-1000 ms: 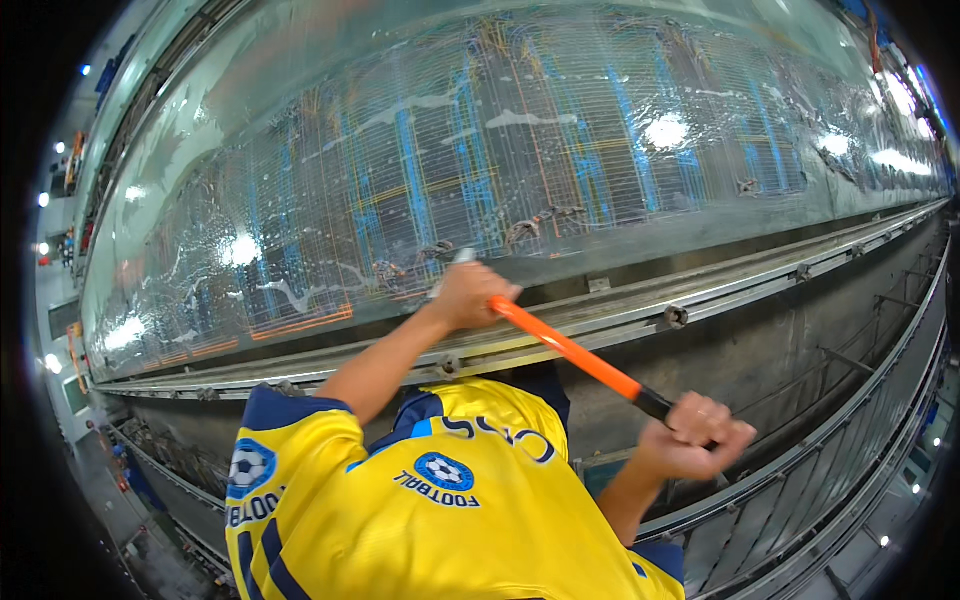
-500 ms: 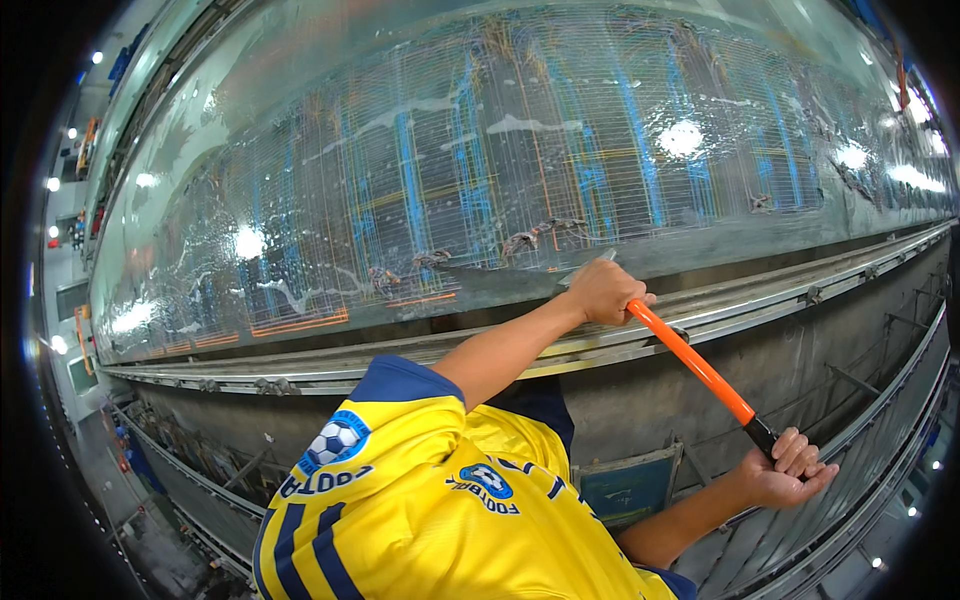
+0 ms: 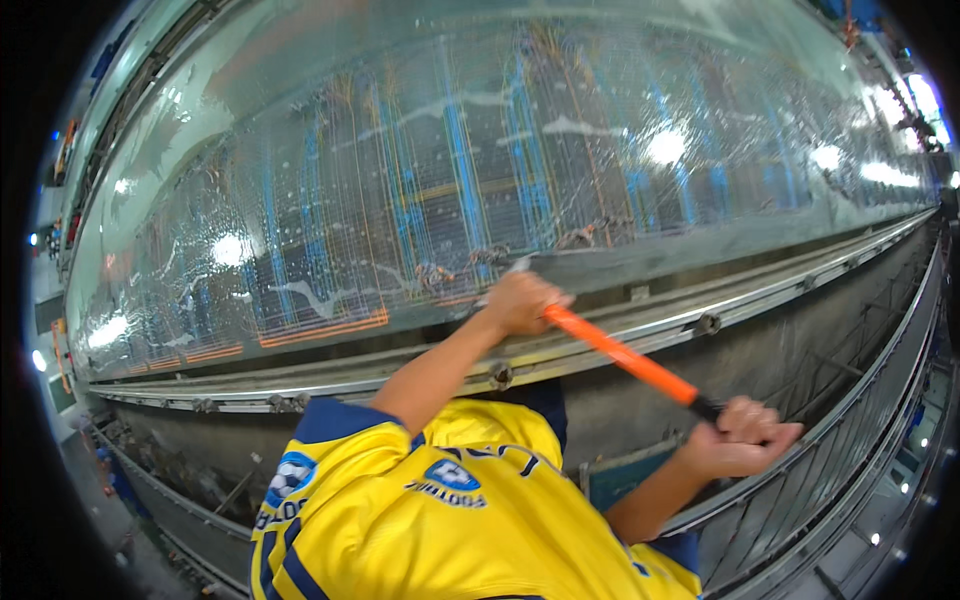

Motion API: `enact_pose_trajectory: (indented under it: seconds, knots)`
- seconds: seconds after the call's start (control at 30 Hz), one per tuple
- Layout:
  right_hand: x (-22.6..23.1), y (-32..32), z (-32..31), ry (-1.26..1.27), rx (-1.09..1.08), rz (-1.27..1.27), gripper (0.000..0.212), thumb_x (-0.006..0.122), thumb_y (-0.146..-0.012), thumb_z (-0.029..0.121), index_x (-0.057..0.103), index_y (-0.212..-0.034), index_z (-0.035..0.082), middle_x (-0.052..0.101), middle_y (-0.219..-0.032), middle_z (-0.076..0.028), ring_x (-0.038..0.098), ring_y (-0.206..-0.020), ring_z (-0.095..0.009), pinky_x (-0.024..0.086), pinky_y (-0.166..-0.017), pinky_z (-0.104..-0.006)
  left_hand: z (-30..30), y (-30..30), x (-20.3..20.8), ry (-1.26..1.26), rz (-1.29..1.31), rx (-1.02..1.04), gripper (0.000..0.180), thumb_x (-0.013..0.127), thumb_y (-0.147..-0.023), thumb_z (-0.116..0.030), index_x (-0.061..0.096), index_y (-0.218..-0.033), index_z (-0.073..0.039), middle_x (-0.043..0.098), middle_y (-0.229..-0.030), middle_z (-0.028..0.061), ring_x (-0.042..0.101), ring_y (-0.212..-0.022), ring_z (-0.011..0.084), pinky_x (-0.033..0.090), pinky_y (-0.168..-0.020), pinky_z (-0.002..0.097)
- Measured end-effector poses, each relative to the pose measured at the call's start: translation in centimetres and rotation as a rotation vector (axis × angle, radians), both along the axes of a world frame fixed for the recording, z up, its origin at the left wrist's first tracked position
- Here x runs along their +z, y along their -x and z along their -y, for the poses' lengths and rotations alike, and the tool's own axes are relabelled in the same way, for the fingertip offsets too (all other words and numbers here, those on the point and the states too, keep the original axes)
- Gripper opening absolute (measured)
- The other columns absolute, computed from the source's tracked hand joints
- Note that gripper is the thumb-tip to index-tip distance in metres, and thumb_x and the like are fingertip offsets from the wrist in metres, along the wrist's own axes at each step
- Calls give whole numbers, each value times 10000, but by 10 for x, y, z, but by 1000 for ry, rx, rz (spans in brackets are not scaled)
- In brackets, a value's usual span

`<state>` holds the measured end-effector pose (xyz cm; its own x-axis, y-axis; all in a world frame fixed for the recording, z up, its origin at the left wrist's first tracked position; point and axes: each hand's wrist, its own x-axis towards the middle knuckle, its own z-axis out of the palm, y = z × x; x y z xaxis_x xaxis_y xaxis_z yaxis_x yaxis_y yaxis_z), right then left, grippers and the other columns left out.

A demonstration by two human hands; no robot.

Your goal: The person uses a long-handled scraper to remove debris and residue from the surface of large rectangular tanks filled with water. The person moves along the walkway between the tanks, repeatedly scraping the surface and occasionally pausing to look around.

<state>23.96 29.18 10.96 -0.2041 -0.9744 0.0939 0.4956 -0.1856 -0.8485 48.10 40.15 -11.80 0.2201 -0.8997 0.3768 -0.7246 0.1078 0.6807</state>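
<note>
My left hand (image 3: 522, 302) is wrapped round the head end of a long-handled scraper (image 3: 625, 352) with an orange shaft. A bit of its pale blade (image 3: 522, 264) pokes out beyond my fingers, at the near edge of a broad wet panel (image 3: 690, 225); whether it touches is hard to see. Round the black grip at the scraper's other end, lower and to the right, my right hand (image 3: 738, 440) is closed. Small dark clumps of debris (image 3: 578, 238) lie along the panel's near edge, on both sides of the blade.
Blue, orange and yellow lines show in the glossy panel, with pale foamy streaks. A metal rail (image 3: 600, 345) with knobs runs along its near side, in front of my body. Below right are a grey wall and a railing (image 3: 860, 400).
Both hands and the scraper have moved left along the panel's edge, past one debris clump. My grip is the same. The whole view has also shifted, and the panel looks slightly blurred.
</note>
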Motion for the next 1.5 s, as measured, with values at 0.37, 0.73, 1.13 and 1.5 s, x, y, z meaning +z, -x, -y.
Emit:
enact_pose_trajectory:
  seconds: [0.37,0.73,1.13,1.5]
  knots:
    - [18,55,1,92,-114,181,448,445,-1085,311,346,-668,178,248,-543,37,255,-472,-91,248,-480,-272,43,37,36,-91,32,-144,385,717,-891,-320,533,-601,-146,501,-549,95,554,-540,330,392,-521,447]
    - [15,37,19,97,15,-21,469,468,-1071,302,294,-649,193,239,-512,40,212,-412,-80,225,-439,-258,57,52,-2,-6,-89,14,457,692,-916,-309,477,-551,-137,517,-507,81,556,-498,327,384,-459,458]
    - [35,-34,-79,179,219,57,419,487,-1054,269,350,-673,162,259,-498,38,191,-361,-83,229,-356,-253,-74,-8,0,17,-172,-23,359,721,-881,-237,517,-599,-152,542,-559,62,563,-514,305,424,-492,424]
    - [-36,-135,-212,102,419,103,299,396,-1070,257,355,-789,163,264,-493,18,239,-388,-113,288,-401,-298,-251,-150,13,-306,290,131,345,696,-907,-255,535,-620,-150,590,-620,46,640,-611,271,461,-555,417]
